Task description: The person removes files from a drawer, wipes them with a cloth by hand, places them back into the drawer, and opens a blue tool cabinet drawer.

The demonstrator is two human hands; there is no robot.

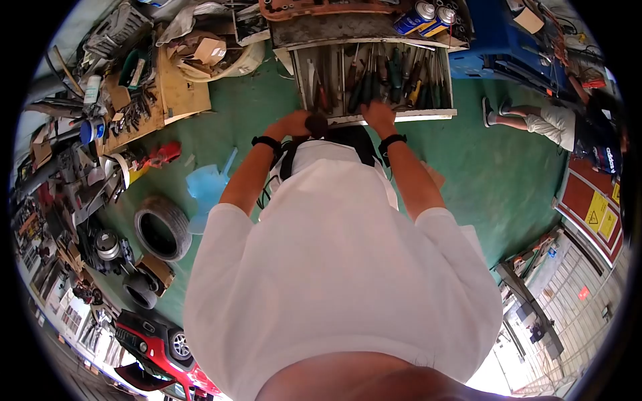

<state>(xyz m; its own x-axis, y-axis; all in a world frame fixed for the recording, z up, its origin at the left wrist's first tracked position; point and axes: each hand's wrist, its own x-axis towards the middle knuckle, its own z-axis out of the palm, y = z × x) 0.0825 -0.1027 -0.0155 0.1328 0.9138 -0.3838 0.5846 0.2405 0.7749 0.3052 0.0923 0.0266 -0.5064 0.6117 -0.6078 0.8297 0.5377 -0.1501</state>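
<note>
An open drawer (401, 117) full of screwdrivers and other hand tools is in front of me. My left hand (292, 124) is closed around a dark, round-ended tool (316, 125) just outside the drawer's front left edge. Most of that tool is hidden. At the middle of the front edge, my right hand (378, 115) has its fingers curled over the rim, beside dark screwdriver handles (366, 88); what it grips is too small to tell. A red-handled tool (324, 97) lies in the left part of the drawer.
Two spray cans (416, 18) lie above the drawer. A cluttered wooden bench (180, 93) is at the left, with a tire (162, 228) on the green floor below it. Another person's legs (515, 120) show at the right, near a blue cabinet (485, 40).
</note>
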